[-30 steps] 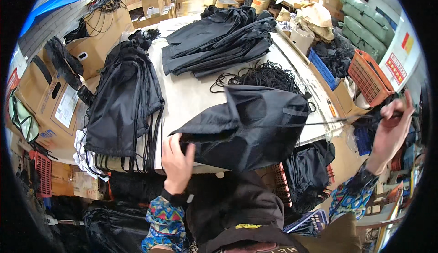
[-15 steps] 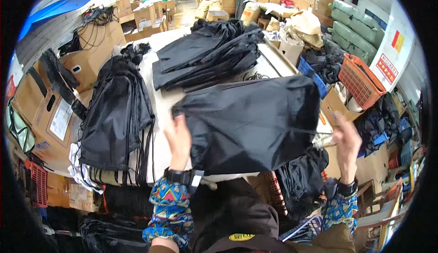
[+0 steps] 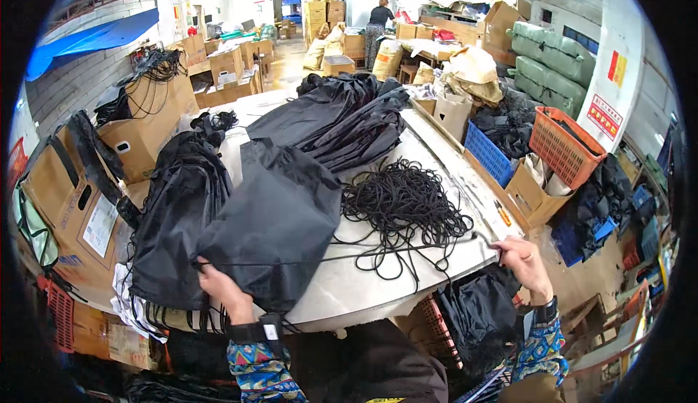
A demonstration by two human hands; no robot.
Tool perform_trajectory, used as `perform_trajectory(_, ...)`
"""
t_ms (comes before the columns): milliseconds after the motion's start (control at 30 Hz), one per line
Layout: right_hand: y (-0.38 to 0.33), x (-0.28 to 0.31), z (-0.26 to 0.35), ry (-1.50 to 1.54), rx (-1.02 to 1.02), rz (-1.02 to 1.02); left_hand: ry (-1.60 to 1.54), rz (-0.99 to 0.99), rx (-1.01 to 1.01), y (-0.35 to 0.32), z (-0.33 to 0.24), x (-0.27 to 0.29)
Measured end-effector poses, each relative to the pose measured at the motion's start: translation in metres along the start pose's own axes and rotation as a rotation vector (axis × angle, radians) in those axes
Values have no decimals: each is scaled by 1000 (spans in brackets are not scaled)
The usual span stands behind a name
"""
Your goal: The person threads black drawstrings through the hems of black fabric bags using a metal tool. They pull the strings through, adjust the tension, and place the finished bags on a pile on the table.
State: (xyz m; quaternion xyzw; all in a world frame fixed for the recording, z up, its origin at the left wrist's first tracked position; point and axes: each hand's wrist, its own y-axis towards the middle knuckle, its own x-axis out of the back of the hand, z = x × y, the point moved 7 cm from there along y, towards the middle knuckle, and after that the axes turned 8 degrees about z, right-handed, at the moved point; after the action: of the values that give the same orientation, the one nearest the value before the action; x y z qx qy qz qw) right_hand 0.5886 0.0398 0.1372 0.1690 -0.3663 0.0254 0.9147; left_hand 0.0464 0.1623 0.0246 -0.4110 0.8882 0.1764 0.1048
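Note:
My left hand [image 3: 224, 287] pinches a lower corner of a black drawstring bag [image 3: 280, 221], which lies slack over the near left of the table. From that corner a thin black cord [image 3: 363, 255] runs taut across the table to my right hand [image 3: 525, 263], whose fingers are closed on it near the right edge. A loose heap of black cords [image 3: 407, 203] sits between my hands, just beyond the taut cord. Left of the bag hangs a stack of black drawstring bags [image 3: 171, 250], partly covered by it. Another pile of black bags [image 3: 334, 116] lies at the back.
Cardboard boxes [image 3: 80, 199] flank the pale table [image 3: 371, 294] on the left. An orange crate [image 3: 567, 145] and a blue crate [image 3: 487, 148] stand at the right. Below the near right edge are black bags [image 3: 480, 308] in a red crate. Far off, a person [image 3: 379, 25] stands by boxes.
The bag has swung left and down from between my hands, uncovering the cord heap. My left hand has moved left and lower, my right hand slightly left and down, with the cord now stretched between them.

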Motion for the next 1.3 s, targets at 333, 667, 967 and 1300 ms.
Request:
perform_trajectory(333,27,-90,51,15,52,78,440,936,-511,-138,-89,-91)
perform_trajectory(667,27,-122,38,1130,-344,246,70,1282,-290,-208,-61,-97)
perform_trajectory(967,37,-121,17,1676,-438,-58,284,1240,-460,-199,-38,-57)
perform_trajectory(1300,46,-141,79,138,90,146,522,1198,-655,-173,-59,-68)
